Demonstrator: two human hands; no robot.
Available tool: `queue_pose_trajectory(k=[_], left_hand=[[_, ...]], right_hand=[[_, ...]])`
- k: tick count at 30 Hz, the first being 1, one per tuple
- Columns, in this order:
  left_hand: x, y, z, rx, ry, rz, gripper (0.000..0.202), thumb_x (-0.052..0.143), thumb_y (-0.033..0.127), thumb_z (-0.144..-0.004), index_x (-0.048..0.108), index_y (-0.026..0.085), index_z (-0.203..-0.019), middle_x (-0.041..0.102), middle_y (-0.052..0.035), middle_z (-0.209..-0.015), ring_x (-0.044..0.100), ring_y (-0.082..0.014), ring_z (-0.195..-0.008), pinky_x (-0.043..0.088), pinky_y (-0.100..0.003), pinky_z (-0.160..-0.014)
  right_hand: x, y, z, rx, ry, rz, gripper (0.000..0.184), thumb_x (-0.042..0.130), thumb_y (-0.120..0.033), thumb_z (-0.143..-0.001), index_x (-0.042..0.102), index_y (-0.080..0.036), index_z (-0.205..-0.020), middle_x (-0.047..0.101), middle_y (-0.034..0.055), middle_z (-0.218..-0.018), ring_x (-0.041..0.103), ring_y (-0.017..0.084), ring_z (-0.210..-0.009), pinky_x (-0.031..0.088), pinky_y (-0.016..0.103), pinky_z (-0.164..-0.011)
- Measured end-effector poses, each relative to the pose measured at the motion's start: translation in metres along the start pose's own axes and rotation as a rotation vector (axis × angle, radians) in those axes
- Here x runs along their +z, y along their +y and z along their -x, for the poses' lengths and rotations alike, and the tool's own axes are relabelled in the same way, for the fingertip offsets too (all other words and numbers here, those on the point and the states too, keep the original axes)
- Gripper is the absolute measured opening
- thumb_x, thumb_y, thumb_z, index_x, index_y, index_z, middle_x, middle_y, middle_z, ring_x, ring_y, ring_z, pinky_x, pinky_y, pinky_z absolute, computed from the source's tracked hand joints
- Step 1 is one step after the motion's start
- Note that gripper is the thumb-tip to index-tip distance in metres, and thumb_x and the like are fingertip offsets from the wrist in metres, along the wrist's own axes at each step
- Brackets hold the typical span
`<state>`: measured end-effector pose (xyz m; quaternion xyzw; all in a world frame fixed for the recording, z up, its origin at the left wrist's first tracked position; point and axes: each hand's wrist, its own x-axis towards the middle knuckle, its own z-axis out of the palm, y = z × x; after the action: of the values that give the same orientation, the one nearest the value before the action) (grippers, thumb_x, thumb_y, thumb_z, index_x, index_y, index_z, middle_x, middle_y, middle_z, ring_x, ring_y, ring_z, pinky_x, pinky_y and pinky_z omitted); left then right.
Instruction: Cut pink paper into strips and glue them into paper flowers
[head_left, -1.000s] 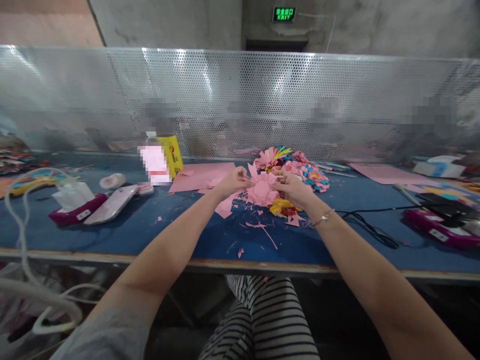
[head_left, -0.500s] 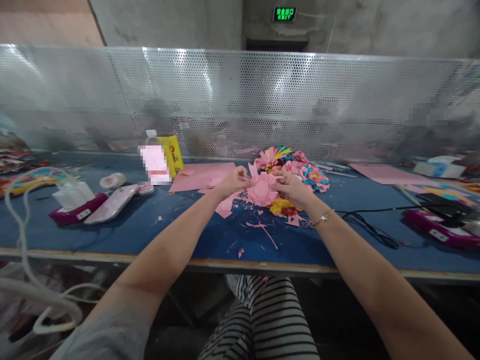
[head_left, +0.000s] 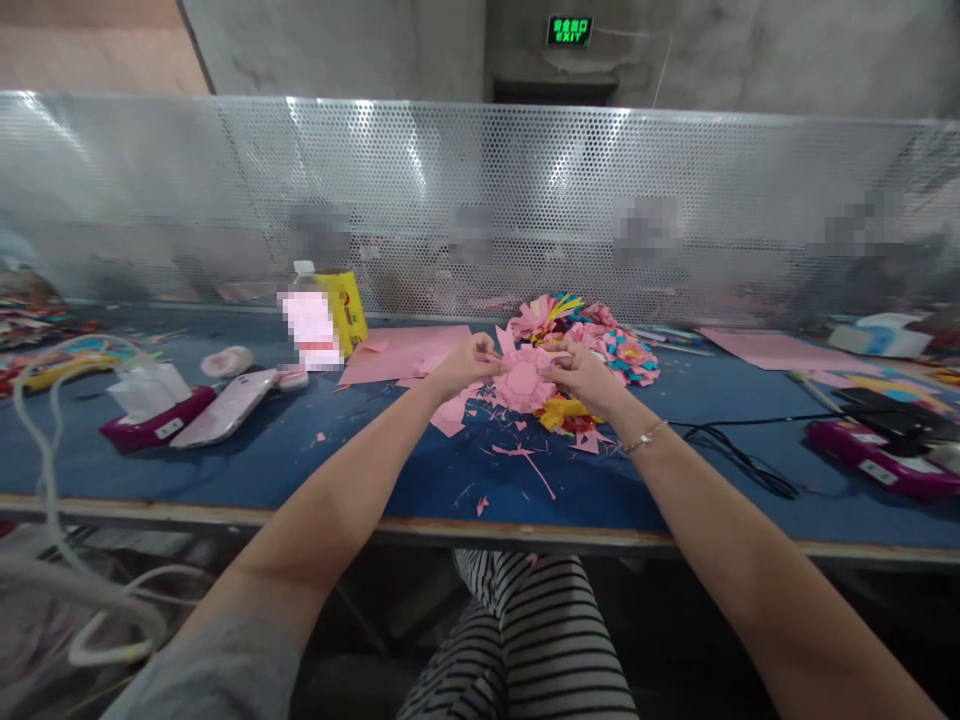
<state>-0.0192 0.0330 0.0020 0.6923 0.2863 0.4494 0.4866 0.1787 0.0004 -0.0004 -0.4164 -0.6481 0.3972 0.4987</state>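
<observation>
A pink paper flower [head_left: 523, 381] with a flat round middle and cut petals is held above the blue table. My left hand [head_left: 471, 366] pinches its left edge between thumb and fingers. On the opposite edge, my right hand [head_left: 583, 377] grips the petals, fingers closed. Just behind lies a heap of finished-looking paper flowers [head_left: 626, 350] in pink, blue and yellow. Yellow paper pieces [head_left: 566, 412] show beneath my right hand. Pink scraps [head_left: 450, 412] and thin cuttings are scattered under and in front of the flower.
Pink paper sheets [head_left: 405, 350] lie behind my left hand. Left stand a bottle [head_left: 309, 325] and a yellow packet [head_left: 349, 310]; nearer lie a phone [head_left: 225, 408] and a purple power strip [head_left: 157, 420]. Black cable [head_left: 742, 460] and another purple strip [head_left: 885, 465] are right. A perforated metal screen [head_left: 480, 190] borders the back.
Almost nothing differs. Both hands keep the pink paper flower in the same place, and the view has shifted very slightly.
</observation>
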Motion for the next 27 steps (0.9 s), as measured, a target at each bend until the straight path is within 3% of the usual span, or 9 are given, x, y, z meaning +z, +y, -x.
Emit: queue_pose_trajectory(k=[4,7,9,12,18,24,27], left_hand=[[-0.005,0.0,-0.002,0.008,0.039,0.056,0.04,0.069,0.017,-0.051,0.033,0.018,-0.069,0.046,0.0077,-0.059,0.048,-0.0033,-0.053,0.04,-0.019,-0.052],[-0.009,0.001,-0.002,-0.011,0.097,0.079,0.041,0.069,0.018,-0.05,0.033,0.018,-0.069,0.046,0.0083,-0.057,0.046,-0.0029,-0.049,0.037,-0.017,-0.049],[-0.012,0.002,-0.003,-0.029,0.122,0.096,0.042,0.07,0.019,-0.049,0.032,0.018,-0.068,0.045,0.0086,-0.056,0.044,-0.002,-0.047,0.034,-0.016,-0.046],[-0.017,0.004,-0.003,-0.025,0.142,0.163,0.044,0.072,0.017,-0.046,0.032,0.017,-0.065,0.042,0.0093,-0.055,0.041,-0.001,-0.045,0.033,-0.015,-0.045],[-0.026,0.011,-0.002,-0.064,0.179,0.314,0.044,0.073,0.014,-0.044,0.033,0.016,-0.062,0.039,0.0096,-0.054,0.039,-0.0002,-0.044,0.03,-0.014,-0.043],[-0.033,0.008,-0.002,-0.133,0.142,0.334,0.04,0.071,0.013,-0.046,0.036,0.018,-0.066,0.039,0.0093,-0.055,0.043,-0.0016,-0.044,0.034,-0.015,-0.043],[-0.034,0.009,0.001,-0.157,0.091,0.318,0.038,0.071,0.011,-0.048,0.038,0.018,-0.066,0.041,0.0091,-0.056,0.044,-0.0017,-0.044,0.037,-0.016,-0.043]], right_hand=[[-0.007,0.002,-0.005,-0.018,0.129,0.126,0.026,0.051,-0.034,-0.07,0.043,-0.019,-0.089,0.053,0.0014,-0.079,0.053,0.012,-0.069,0.045,0.028,-0.062],[-0.019,0.005,-0.006,-0.134,0.171,0.476,0.016,0.046,-0.022,-0.07,0.045,-0.018,-0.086,0.055,0.0054,-0.088,0.053,0.016,-0.085,0.043,0.033,-0.078],[-0.028,0.006,-0.004,-0.164,0.052,0.745,0.021,0.046,-0.014,-0.065,0.048,-0.017,-0.086,0.056,0.007,-0.094,0.052,0.018,-0.092,0.039,0.035,-0.085],[-0.037,0.007,0.001,-0.11,-0.168,0.961,0.032,0.05,-0.012,-0.062,0.05,-0.015,-0.094,0.054,0.0097,-0.104,0.049,0.02,-0.098,0.038,0.032,-0.087],[-0.043,0.012,0.002,0.03,-0.391,1.007,0.043,0.055,-0.012,-0.057,0.054,-0.018,-0.1,0.056,0.0068,-0.105,0.053,0.019,-0.092,0.042,0.027,-0.077],[-0.037,0.009,0.005,0.046,-0.45,1.015,0.047,0.051,-0.009,-0.053,0.056,-0.019,-0.098,0.059,0.0049,-0.098,0.055,0.017,-0.084,0.042,0.024,-0.067],[-0.035,0.007,0.005,0.016,-0.417,1.087,0.044,0.051,-0.009,-0.052,0.055,-0.019,-0.095,0.061,0.0044,-0.093,0.055,0.017,-0.08,0.04,0.023,-0.064]])
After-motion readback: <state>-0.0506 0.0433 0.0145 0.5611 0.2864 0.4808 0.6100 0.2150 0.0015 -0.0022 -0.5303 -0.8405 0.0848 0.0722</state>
